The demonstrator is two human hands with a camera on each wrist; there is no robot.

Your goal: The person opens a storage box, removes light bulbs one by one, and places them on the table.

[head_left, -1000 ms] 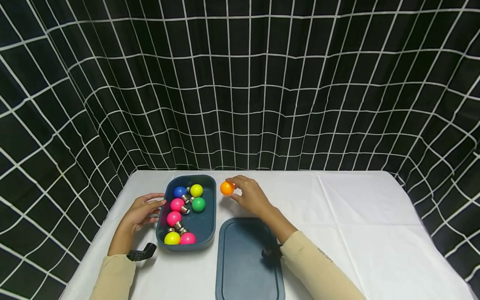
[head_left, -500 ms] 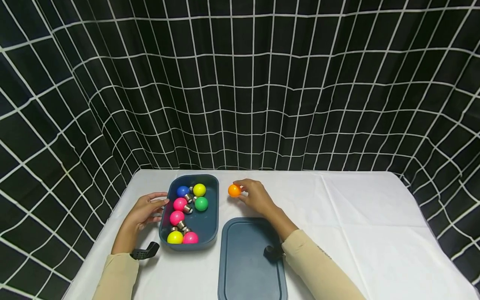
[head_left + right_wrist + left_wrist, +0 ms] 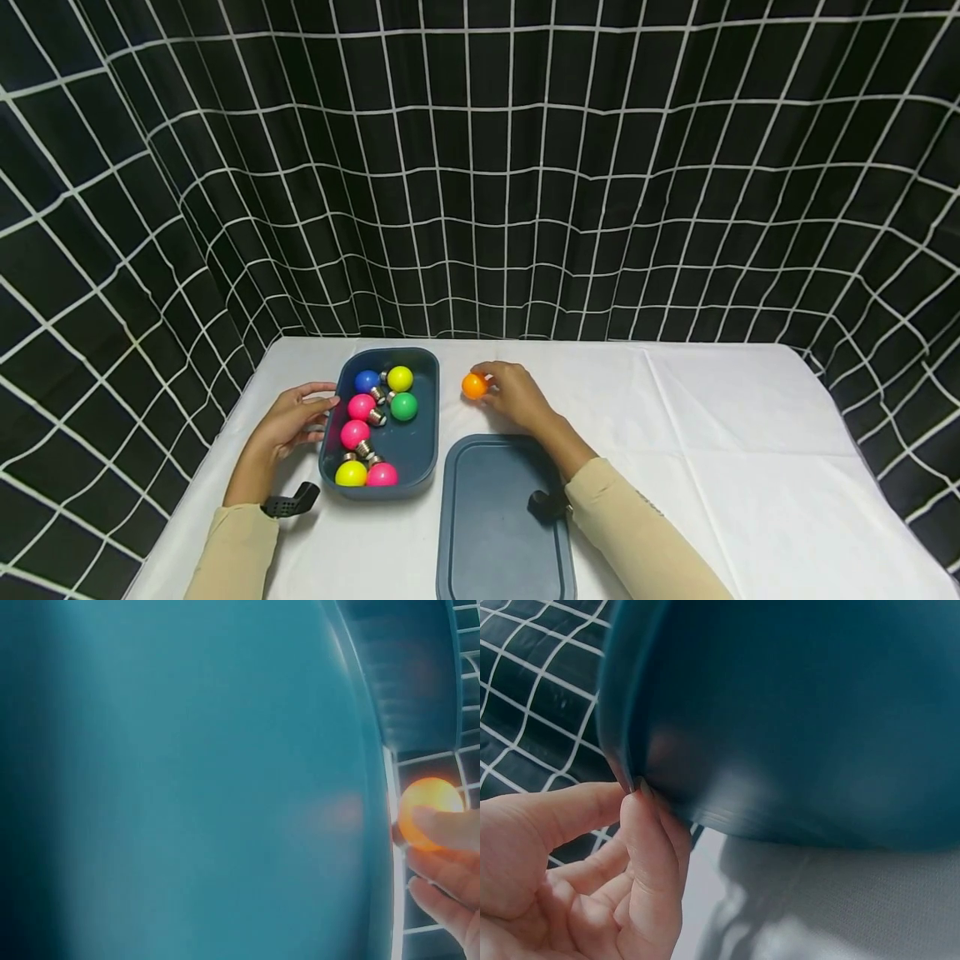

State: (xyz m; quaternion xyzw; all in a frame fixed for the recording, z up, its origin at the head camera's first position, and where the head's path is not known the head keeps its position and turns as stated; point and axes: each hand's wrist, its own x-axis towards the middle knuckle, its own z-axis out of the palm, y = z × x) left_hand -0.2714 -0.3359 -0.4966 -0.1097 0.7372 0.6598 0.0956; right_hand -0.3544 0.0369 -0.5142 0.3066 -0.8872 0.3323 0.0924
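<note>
In the head view my left hand pinches the left wall of a blue-grey plastic box; the left wrist view shows thumb and fingertips meeting at its rim. Inside lie several round coloured light bulbs with metal screw bases: pink, yellow, a green one and a blue one. To the right of the box, my right hand holds an orange light bulb between thumb and fingers, low over the cloth. Its base is hidden in the head view.
A flat blue-grey lid lies right of the box, under my right forearm. White cloth covers the table. Dark curtains with a white grid stand behind and at both sides.
My right hand has moved slightly right and down with the orange light bulb, away from the box. The left hand stays at the box wall. The head view has shifted a little.
</note>
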